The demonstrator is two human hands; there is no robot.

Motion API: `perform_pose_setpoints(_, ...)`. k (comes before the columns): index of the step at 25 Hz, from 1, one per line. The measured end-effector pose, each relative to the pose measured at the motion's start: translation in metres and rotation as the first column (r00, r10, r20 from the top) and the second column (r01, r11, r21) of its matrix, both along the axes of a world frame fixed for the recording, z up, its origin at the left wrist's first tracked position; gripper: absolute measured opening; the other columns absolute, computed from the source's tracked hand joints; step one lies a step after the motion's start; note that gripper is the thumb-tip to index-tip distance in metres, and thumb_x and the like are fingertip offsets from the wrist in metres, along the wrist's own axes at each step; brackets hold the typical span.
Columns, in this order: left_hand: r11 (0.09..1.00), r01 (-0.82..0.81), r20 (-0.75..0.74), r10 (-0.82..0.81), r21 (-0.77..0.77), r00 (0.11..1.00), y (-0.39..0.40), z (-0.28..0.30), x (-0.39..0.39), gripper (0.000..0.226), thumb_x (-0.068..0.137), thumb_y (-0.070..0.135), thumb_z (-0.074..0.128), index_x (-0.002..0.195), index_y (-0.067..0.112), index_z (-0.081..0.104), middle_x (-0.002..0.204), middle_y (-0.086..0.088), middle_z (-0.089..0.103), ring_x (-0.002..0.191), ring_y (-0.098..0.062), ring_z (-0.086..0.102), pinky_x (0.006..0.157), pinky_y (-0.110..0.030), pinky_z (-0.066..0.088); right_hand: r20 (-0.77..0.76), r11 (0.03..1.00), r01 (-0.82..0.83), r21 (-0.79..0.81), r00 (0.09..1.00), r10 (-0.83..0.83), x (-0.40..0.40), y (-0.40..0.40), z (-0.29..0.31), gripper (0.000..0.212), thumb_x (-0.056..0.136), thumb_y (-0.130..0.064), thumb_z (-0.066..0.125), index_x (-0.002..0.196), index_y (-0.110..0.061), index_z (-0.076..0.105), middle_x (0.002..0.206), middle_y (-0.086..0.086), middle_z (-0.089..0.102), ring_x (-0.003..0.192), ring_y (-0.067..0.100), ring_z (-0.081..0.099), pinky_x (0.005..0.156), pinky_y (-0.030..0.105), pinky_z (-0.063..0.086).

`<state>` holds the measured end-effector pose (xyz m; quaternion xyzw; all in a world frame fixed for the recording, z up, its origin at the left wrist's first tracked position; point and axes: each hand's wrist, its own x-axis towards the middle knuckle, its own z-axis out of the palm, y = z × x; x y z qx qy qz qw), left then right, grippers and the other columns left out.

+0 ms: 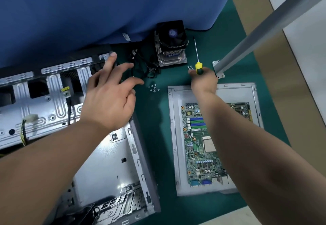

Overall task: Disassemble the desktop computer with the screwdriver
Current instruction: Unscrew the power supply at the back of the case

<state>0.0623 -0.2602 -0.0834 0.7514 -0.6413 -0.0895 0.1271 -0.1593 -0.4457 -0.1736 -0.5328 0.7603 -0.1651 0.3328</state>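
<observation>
My right hand (202,79) grips the yellow-and-black-handled screwdriver (198,60) just beyond the grey metal side panel (173,136) carrying the green motherboard (199,147). My left hand (109,97), fingers spread and holding nothing, hovers over the open silver desktop computer case (53,101) left of that panel.

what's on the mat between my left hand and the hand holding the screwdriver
In the head view, a small cluster of loose screws lies on the green mat between the left hand and the right hand gripping the screwdriver.
</observation>
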Motion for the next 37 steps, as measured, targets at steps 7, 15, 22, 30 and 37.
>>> perform_pose_setpoints(7, 1.000, -0.001, -0.002, 0.001, 0.014, 1.000, 0.000, 0.000, 0.000, 0.040, 0.095, 0.034, 0.041, 0.129, 0.042, 0.061, 0.156, 0.010, 0.040, 0.158, -0.017, 0.002, 0.118, -0.055, 0.023, 0.418, 1.000, -0.010, -0.007, 0.908, 0.012, -0.017, 0.092, 0.065, 0.027, 0.097, -0.043, 0.065, 0.092, -0.016, 0.060, 0.071, -0.002, 0.061, 0.060, 0.015, 0.052, 0.056, 0.036, 0.045)
perform_pose_setpoints(15, 0.978, -0.204, -0.813, 0.154, 0.044, 0.562, 0.079, 0.055, -0.018, 0.032, 0.105, 0.032, 0.056, 0.137, 0.032, 0.061, 0.139, 0.009, 0.063, 0.130, -0.009, 0.057, 0.110, -0.046, 0.048, 0.711, 0.975, -0.213, 0.059, 0.694, 0.108, 0.001, 0.301, 0.155, 0.024, 0.102, -0.038, 0.057, 0.099, -0.014, 0.055, 0.076, 0.004, 0.067, 0.056, 0.017, 0.055, 0.046, 0.029, 0.042)
perform_pose_setpoints(22, 0.807, -0.457, -0.908, 0.222, 0.375, -0.354, 0.274, 0.067, -0.021, 0.030, 0.112, 0.023, 0.038, 0.129, 0.009, 0.058, 0.113, -0.012, 0.077, 0.104, -0.030, 0.075, 0.086, -0.039, 0.062, 0.699, 0.892, -0.419, 0.170, 0.689, 0.191, 0.056, 0.474, 0.144, 0.013, 0.106, -0.022, 0.054, 0.100, -0.012, 0.060, 0.083, 0.007, 0.068, 0.058, 0.017, 0.055, 0.048, 0.027, 0.042)
perform_pose_setpoints(30, 0.709, -0.472, -0.786, 0.188, 0.524, -0.589, 0.413, 0.052, 0.013, 0.016, 0.112, 0.018, 0.033, 0.110, 0.016, 0.049, 0.121, -0.013, 0.074, 0.109, -0.033, 0.073, 0.087, -0.045, 0.058, 0.685, 0.780, -0.560, 0.280, 0.686, 0.247, 0.092, 0.586, 0.119, 0.013, 0.107, -0.025, 0.052, 0.100, -0.020, 0.062, 0.080, 0.000, 0.069, 0.061, 0.013, 0.058, 0.060, 0.030, 0.048)
perform_pose_setpoints(37, 0.615, -0.435, -0.698, 0.280, 0.658, -0.659, 0.443, 0.034, 0.019, 0.009, 0.108, 0.014, 0.049, 0.108, 0.020, 0.055, 0.117, -0.010, 0.076, 0.103, -0.025, 0.076, 0.086, -0.041, 0.060, 0.626, 0.756, -0.551, 0.353, 0.740, 0.246, 0.102, 0.620, 0.116, 0.023, 0.108, -0.026, 0.048, 0.108, -0.008, 0.062, 0.083, 0.004, 0.070, 0.073, 0.022, 0.063, 0.076, 0.038, 0.052)
